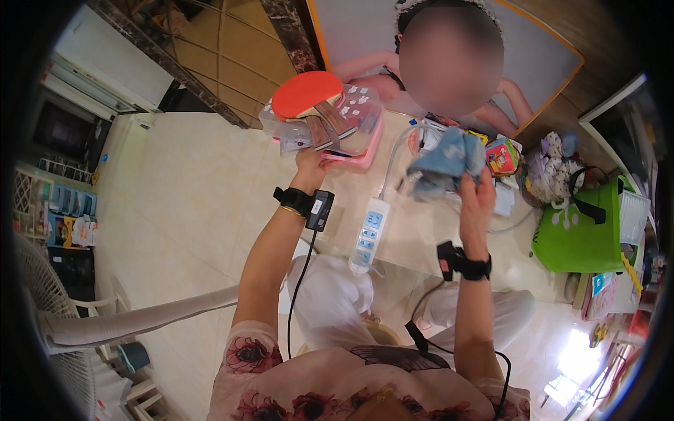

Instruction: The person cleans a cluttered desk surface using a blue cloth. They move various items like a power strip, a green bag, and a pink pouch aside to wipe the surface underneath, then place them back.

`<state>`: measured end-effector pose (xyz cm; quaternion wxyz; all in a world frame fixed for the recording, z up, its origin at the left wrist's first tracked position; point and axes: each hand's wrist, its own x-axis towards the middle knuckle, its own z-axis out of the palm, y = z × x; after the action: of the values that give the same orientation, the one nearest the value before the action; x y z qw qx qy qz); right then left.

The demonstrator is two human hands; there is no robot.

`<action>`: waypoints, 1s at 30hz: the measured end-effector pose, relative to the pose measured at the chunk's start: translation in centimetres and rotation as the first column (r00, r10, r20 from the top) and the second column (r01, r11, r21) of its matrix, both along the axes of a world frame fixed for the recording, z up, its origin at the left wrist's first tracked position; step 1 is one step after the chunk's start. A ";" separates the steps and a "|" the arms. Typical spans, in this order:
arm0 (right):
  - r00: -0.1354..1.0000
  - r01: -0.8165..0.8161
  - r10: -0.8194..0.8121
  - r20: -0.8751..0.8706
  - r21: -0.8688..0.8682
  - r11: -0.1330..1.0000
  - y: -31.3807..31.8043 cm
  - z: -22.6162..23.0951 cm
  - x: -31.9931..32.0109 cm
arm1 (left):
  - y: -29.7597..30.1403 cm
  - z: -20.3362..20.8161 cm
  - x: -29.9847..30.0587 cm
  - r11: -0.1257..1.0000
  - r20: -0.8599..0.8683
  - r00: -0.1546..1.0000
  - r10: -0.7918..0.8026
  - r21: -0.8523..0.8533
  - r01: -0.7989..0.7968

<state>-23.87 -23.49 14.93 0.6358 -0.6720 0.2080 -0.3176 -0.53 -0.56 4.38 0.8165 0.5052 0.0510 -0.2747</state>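
My left hand [312, 167] is at the near edge of a pink plastic box [366, 158] with a clear lid, its fingers closed on that edge and partly hidden beneath. On the lid lie table tennis bats [307, 95], one showing red rubber, with wooden handles pointing toward me. A small clear plastic bag [295, 137] is beside the handles. My right hand [477, 203] pinches a crumpled blue cloth [449, 163], raised over small items on the table. A white power strip [368, 235] with blue socket faces lies between my hands, its cable running away from me.
Colourful small boxes [502, 156] are right of the cloth. A bright green bag [579, 235] stands at the right, beside a spotted fabric bundle [551, 168]. An orange-edged picture of a person [537, 42] is at the far side. A white fan [42, 302] stands left.
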 end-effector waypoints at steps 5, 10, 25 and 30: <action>0.983 -0.061 0.088 -0.162 0.163 0.985 -0.4 -0.1 -7.4 | -2.7 -0.2 -0.3 0.988 -0.041 0.990 0.138 0.072 -0.135; 0.910 -0.089 0.067 -0.410 -0.036 0.995 0.0 -2.0 -11.2 | -4.6 -1.0 -2.5 0.937 -0.053 0.962 0.268 0.248 -0.248; 0.766 -0.608 -0.060 -0.640 -0.752 0.255 5.2 -11.8 -10.8 | -7.8 -0.4 -7.4 0.340 0.261 0.680 -0.686 0.940 -0.018; 0.813 -0.537 -0.117 -0.570 -0.812 0.227 8.3 -12.4 -2.3 | -3.8 4.8 -9.6 0.612 0.430 0.747 -0.507 0.790 -0.039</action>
<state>-26.16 -15.19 2.58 0.0498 -0.9943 0.0365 -0.0867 -10.09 -4.38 9.18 0.4499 0.8604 -0.1801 -0.1573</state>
